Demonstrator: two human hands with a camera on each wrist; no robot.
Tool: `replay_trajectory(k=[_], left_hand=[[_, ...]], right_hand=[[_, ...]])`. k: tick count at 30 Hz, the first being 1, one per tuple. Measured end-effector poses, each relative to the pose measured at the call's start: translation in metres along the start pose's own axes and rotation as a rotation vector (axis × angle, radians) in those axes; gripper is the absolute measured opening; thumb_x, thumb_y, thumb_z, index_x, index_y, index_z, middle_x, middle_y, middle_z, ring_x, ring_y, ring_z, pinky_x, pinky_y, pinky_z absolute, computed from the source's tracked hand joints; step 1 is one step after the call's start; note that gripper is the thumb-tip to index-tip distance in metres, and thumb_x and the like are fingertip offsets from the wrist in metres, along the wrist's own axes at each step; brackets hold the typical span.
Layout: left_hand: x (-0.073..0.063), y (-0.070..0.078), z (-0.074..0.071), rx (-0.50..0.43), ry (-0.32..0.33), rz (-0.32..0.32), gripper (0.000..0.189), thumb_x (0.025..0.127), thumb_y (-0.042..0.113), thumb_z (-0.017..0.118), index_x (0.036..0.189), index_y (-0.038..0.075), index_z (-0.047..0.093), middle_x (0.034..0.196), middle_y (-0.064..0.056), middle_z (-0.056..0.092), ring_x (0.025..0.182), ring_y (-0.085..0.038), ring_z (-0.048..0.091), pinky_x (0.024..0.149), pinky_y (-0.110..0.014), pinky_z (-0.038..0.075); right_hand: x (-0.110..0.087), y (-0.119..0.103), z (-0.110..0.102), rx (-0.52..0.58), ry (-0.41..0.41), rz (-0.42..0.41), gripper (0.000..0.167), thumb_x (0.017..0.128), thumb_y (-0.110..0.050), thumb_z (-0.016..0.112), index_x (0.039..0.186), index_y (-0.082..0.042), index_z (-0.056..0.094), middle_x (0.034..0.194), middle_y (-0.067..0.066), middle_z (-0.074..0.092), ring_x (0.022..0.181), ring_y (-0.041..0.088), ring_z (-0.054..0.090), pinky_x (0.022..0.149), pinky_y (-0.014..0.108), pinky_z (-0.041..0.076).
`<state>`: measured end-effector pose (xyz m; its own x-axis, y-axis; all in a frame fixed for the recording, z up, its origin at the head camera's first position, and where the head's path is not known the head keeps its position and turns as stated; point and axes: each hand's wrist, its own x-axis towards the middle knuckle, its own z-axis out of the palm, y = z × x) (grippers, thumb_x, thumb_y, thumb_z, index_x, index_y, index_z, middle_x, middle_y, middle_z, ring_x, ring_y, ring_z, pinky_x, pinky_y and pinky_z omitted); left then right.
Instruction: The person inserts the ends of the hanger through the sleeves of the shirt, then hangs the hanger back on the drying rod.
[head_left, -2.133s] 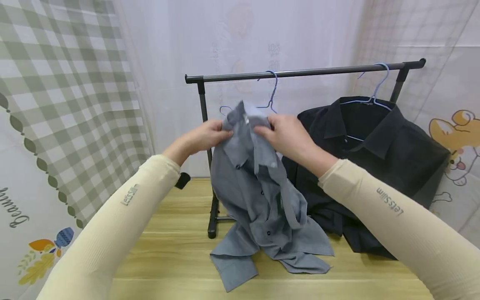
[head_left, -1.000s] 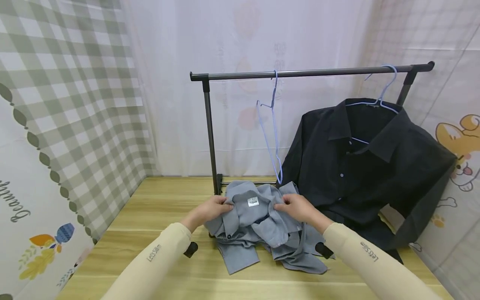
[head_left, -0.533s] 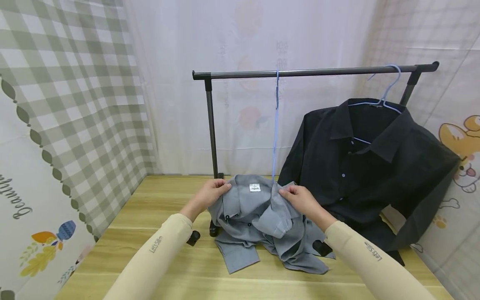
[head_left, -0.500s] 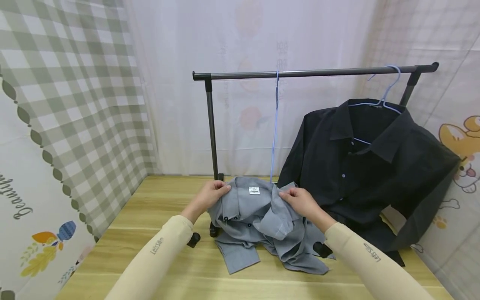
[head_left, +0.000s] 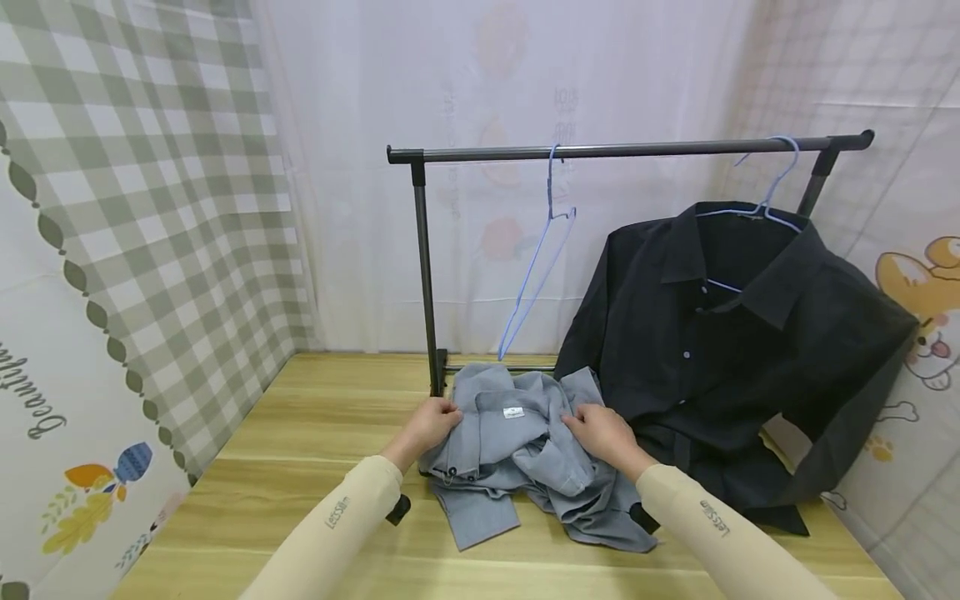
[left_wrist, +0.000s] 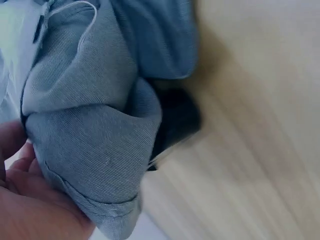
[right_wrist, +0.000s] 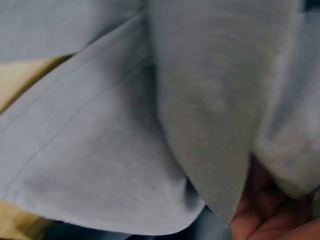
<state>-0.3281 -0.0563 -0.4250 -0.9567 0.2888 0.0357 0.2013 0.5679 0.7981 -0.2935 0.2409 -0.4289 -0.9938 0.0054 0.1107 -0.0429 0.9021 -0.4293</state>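
Observation:
A grey button-up shirt (head_left: 491,442) lies bunched on the table, its collar end toward the rack and a white label inside the neck. My left hand (head_left: 431,425) pinches the left side of its collar opening; in the left wrist view the thumb and fingers (left_wrist: 30,165) hold a fold of the cloth. On the other side, my right hand (head_left: 603,432) pinches the right side of the opening, and its fingers (right_wrist: 265,210) show under the cloth in the right wrist view. Behind the shirt a bare blue hanger (head_left: 532,267) hangs turned at an angle.
A black garment rack (head_left: 637,150) stands on the wooden table (head_left: 322,433). At its right end a black shirt (head_left: 720,333) hangs on another blue hanger (head_left: 772,187), its lower part reaching the table. Checked cloth (head_left: 165,183) covers the left side.
Both hands lowered the grey shirt from in front of the rack to the table and spread its collar apart, then drew it slightly nearer. The bare hanger has swung round.

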Motion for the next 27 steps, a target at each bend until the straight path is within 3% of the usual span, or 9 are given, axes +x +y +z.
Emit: replay_trajectory(k=[6,12,15,18,21,24,26,27], left_hand=[[-0.005,-0.009,0.009,-0.007,-0.002,-0.037,0.032,0.1,0.011,0.056,0.068,0.007,0.057,0.059,0.001,0.039,0.054,-0.013,0.036,0.052,-0.027,0.032],[-0.002,-0.005,0.003,-0.125,0.052,-0.037,0.021,0.102,0.015,0.056,0.092,0.0,0.068,0.086,-0.006,0.062,0.077,-0.018,0.053,0.069,-0.033,0.044],[-0.002,-0.007,0.002,-0.166,0.007,-0.055,0.023,0.101,0.015,0.054,0.108,-0.002,0.069,0.108,-0.013,0.066,0.097,-0.025,0.06,0.084,-0.04,0.049],[-0.002,-0.011,0.0,-0.178,-0.059,-0.073,0.034,0.099,0.012,0.053,0.127,-0.005,0.063,0.13,-0.019,0.06,0.121,-0.034,0.054,0.098,-0.049,0.045],[-0.002,-0.012,-0.005,-0.165,-0.097,-0.1,0.043,0.096,0.012,0.055,0.135,-0.005,0.057,0.14,-0.022,0.052,0.133,-0.039,0.044,0.106,-0.054,0.038],[-0.003,-0.013,-0.011,-0.127,-0.114,-0.11,0.039,0.095,0.012,0.058,0.131,-0.004,0.061,0.137,-0.02,0.055,0.132,-0.039,0.045,0.106,-0.055,0.037],[-0.003,-0.014,-0.013,-0.122,-0.122,-0.104,0.031,0.096,0.012,0.06,0.122,-0.002,0.067,0.128,-0.016,0.06,0.124,-0.035,0.052,0.101,-0.051,0.041],[-0.002,-0.014,-0.013,-0.129,-0.127,-0.093,0.025,0.096,0.011,0.061,0.116,-0.001,0.069,0.12,-0.014,0.063,0.117,-0.031,0.055,0.096,-0.047,0.044]], right_hand=[[-0.005,-0.002,0.005,-0.089,-0.024,0.001,0.039,0.097,-0.031,0.063,0.063,-0.015,0.055,0.058,0.001,0.046,0.052,0.017,0.047,0.049,0.031,0.036],[-0.001,-0.002,-0.001,-0.059,0.014,0.014,0.037,0.096,-0.029,0.065,0.064,-0.015,0.054,0.058,0.0,0.045,0.053,0.017,0.047,0.049,0.03,0.034],[-0.001,0.0,0.0,-0.048,0.001,0.013,0.036,0.097,-0.027,0.064,0.065,-0.015,0.054,0.059,0.0,0.045,0.053,0.016,0.046,0.049,0.03,0.033],[0.0,0.001,-0.004,0.031,-0.063,0.01,0.031,0.098,-0.023,0.062,0.07,-0.01,0.062,0.062,0.004,0.048,0.053,0.017,0.044,0.051,0.03,0.034],[0.002,0.001,-0.012,0.183,-0.195,-0.013,0.016,0.093,-0.011,0.061,0.097,0.0,0.073,0.086,0.011,0.064,0.069,0.021,0.055,0.061,0.032,0.043],[0.003,0.001,-0.023,0.303,-0.355,-0.038,0.041,0.086,-0.004,0.065,0.126,0.005,0.063,0.117,0.019,0.063,0.102,0.03,0.059,0.08,0.04,0.049],[0.003,0.001,-0.028,0.334,-0.428,-0.059,0.052,0.085,-0.007,0.07,0.135,0.005,0.057,0.123,0.02,0.06,0.115,0.033,0.054,0.091,0.044,0.046],[0.003,0.0,-0.029,0.331,-0.438,-0.071,0.054,0.085,-0.01,0.073,0.135,0.003,0.057,0.119,0.017,0.06,0.111,0.032,0.054,0.09,0.044,0.046]])
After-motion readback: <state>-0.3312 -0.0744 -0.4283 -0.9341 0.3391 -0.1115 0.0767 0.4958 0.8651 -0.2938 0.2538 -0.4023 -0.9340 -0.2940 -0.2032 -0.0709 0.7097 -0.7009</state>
